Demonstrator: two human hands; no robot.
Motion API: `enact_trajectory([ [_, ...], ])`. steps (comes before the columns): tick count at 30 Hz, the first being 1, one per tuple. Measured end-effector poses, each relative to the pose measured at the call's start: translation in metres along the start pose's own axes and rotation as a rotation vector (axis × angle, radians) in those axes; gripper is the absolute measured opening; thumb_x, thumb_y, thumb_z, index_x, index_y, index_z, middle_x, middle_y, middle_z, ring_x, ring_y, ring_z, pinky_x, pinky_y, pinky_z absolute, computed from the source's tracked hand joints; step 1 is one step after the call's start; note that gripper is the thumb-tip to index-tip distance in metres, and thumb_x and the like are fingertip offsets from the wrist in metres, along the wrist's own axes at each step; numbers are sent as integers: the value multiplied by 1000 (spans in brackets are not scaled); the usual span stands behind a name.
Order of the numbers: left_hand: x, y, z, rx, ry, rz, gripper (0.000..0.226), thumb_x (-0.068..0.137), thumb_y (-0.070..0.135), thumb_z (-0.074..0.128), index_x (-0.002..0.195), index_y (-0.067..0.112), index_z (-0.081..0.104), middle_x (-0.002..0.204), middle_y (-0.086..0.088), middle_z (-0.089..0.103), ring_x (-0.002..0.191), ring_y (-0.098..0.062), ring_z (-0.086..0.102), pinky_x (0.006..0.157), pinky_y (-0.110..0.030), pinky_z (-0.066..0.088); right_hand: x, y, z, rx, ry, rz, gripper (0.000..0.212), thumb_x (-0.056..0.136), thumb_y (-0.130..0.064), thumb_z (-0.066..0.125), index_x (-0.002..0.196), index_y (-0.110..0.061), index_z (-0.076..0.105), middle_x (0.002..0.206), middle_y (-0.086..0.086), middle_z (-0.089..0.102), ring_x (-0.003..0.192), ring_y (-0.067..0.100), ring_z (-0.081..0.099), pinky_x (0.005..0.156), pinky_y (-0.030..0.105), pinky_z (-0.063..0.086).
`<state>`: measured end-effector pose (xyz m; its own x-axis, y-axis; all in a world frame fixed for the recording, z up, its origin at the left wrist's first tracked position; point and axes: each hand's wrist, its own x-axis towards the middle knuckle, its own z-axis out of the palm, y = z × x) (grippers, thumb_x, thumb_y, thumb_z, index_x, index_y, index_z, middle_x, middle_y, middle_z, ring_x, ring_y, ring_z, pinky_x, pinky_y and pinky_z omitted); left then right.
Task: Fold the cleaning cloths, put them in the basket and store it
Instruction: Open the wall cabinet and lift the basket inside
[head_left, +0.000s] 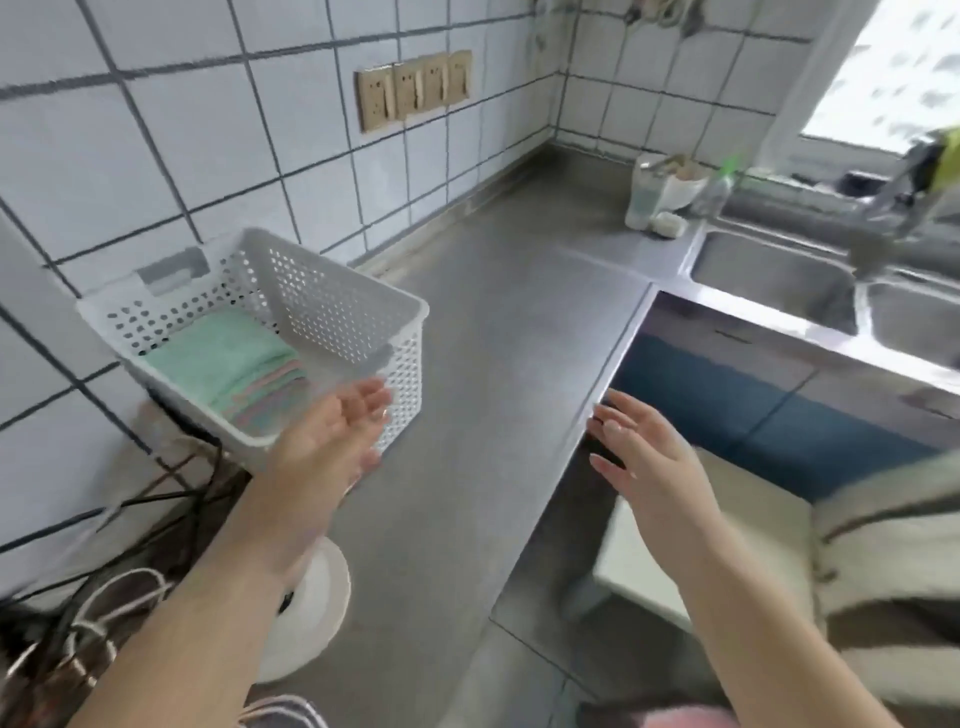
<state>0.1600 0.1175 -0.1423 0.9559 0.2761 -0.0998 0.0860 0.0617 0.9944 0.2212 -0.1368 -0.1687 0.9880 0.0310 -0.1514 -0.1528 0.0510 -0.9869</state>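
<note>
Cleaning cloths (236, 364), folded and stacked with a green one on top and pink and green edges showing beneath, lie inside a white perforated basket (332, 306). That basket is at the left of the steel counter (498, 312), close to the tiled wall (156, 156), and appears tilted. The left hand (332, 436) is at the basket's near right corner, palm up, fingers (371, 397) loosely extended and released; whether they touch the rim is unclear through the blur. The right hand (644, 462) hovers over the counter's near edge, fingers spread and holding nothing. A double sink (779, 280) lies far right, with bottles (660, 192) beside it.
</note>
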Motion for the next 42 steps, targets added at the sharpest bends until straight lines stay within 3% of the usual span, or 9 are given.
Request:
enact_trajectory([
  [6, -17, -11, 125, 5, -438, -54, 20, 90, 14, 55, 103, 27, 63, 107, 6, 69, 101, -6, 63, 87, -30, 45, -83, 9, -109, 0, 321, -27, 29, 90, -29, 60, 117, -38, 55, 115, -13, 62, 108, 6, 60, 88, 22, 50],
  [9, -41, -16, 183, 38, -661, -49, 20, 86, 26, 60, 104, 32, 65, 105, 12, 71, 102, -5, 64, 85, -29, 47, -133, 10, -160, 13, 494, -55, 27, 87, -32, 62, 111, -43, 56, 113, -15, 64, 104, 3, 62, 84, 21, 51],
  [13, -100, -10, 258, 110, -933, -45, 55, 61, 53, 65, 114, 36, 61, 113, 14, 68, 107, -3, 62, 93, -30, 47, -210, 8, -226, 91, 714, -108, 29, 87, -21, 65, 109, -39, 60, 109, -13, 67, 105, 5, 63, 89, 29, 51],
  [17, -187, -3, 339, 135, -1125, -1, 55, 62, 50, 65, 114, 33, 60, 113, 12, 67, 109, -7, 61, 96, -31, 45, -308, 1, -291, 139, 900, -183, 27, 89, -14, 60, 108, -33, 61, 108, -9, 67, 109, 9, 62, 92, 32, 48],
  [22, -304, 11, 438, 80, -1297, 68, 23, 90, 24, 59, 111, 32, 63, 108, 14, 70, 104, -2, 63, 94, -26, 46, -429, -24, -375, 74, 1035, -260, 27, 90, -10, 57, 111, -28, 59, 111, -4, 63, 110, 12, 59, 96, 36, 45],
  [28, -453, 56, 560, -70, -1475, 229, 18, 90, 24, 60, 105, 33, 65, 110, 8, 70, 108, -8, 62, 97, -35, 45, -569, -83, -471, -109, 1192, -394, 26, 91, -11, 57, 109, -30, 62, 111, -6, 63, 111, 13, 60, 95, 35, 48],
  [33, -559, 108, 655, -146, -1628, 366, 17, 89, 22, 63, 102, 33, 67, 110, 7, 70, 101, -5, 64, 86, -21, 52, -655, -144, -544, -332, 1379, -401, 26, 90, -12, 58, 106, -33, 61, 113, -4, 62, 109, 13, 60, 90, 34, 51],
  [37, -619, 148, 721, -165, -1663, 599, 18, 88, 31, 63, 103, 39, 65, 105, 17, 69, 103, -5, 62, 94, -33, 49, -707, -189, -590, -529, 1491, -374, 24, 89, -18, 61, 105, -35, 60, 111, -7, 62, 107, 10, 59, 94, 34, 49],
  [42, -684, 204, 817, -215, -1681, 844, 21, 90, 32, 58, 110, 37, 62, 102, 22, 64, 91, 5, 57, 74, -12, 42, -751, -248, -656, -729, 1627, -392, 22, 88, -21, 60, 100, -39, 57, 111, -12, 60, 103, 5, 58, 96, 35, 49],
])
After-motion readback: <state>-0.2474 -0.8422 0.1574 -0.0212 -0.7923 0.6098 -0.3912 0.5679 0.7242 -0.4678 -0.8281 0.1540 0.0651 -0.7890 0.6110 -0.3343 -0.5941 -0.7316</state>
